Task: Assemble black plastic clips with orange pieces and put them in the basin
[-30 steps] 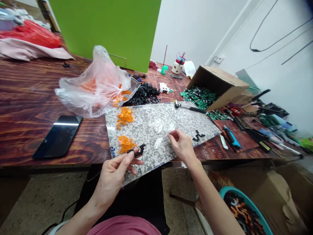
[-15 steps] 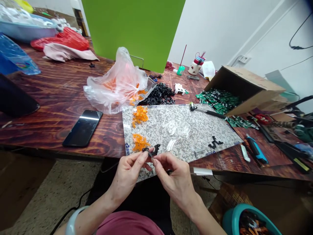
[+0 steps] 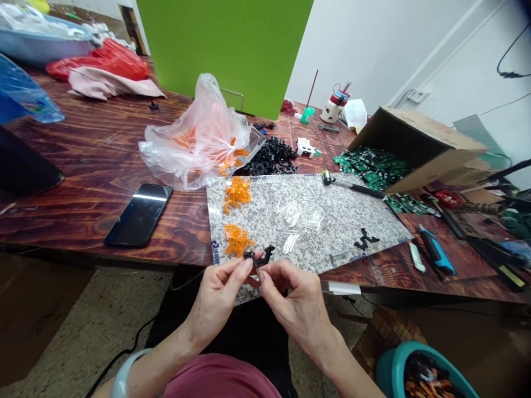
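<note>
My left hand (image 3: 218,301) is closed to a pinch, thumb and fingertips gripping a black plastic part (image 3: 259,257). My right hand (image 3: 296,301) is also pinching, its fingertips (image 3: 265,271) on the part's lower end. The part is held in the air just above the near edge of a speckled board (image 3: 365,215), clear of its surface. Orange pieces (image 3: 237,240) and clear pieces (image 3: 296,213) lie on the board. Blue lettering (image 3: 214,250) runs along its left corner, too small to read.

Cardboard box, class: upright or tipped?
Tipped: the cardboard box lies on its side, open end facing left, green circuit boards spilling out.
</note>
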`<action>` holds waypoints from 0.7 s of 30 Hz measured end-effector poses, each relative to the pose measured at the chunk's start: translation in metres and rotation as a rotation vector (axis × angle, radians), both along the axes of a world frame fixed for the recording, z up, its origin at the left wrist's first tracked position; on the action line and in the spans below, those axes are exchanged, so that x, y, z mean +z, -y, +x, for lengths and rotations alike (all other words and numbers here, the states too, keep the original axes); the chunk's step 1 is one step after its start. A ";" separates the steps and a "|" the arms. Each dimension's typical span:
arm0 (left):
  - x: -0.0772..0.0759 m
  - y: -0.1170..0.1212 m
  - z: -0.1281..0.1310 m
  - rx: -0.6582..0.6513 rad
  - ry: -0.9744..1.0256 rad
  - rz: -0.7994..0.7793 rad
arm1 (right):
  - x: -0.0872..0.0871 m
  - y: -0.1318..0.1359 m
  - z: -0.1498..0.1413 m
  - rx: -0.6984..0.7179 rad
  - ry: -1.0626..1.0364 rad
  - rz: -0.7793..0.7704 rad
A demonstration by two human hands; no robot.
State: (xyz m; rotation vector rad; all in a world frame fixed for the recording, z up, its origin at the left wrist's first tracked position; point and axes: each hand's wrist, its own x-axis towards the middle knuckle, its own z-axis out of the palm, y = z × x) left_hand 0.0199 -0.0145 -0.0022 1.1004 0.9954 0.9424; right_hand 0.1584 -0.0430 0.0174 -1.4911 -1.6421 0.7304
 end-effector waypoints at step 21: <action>-0.002 0.000 -0.002 0.052 -0.074 0.062 | -0.003 0.001 -0.006 0.005 -0.024 -0.059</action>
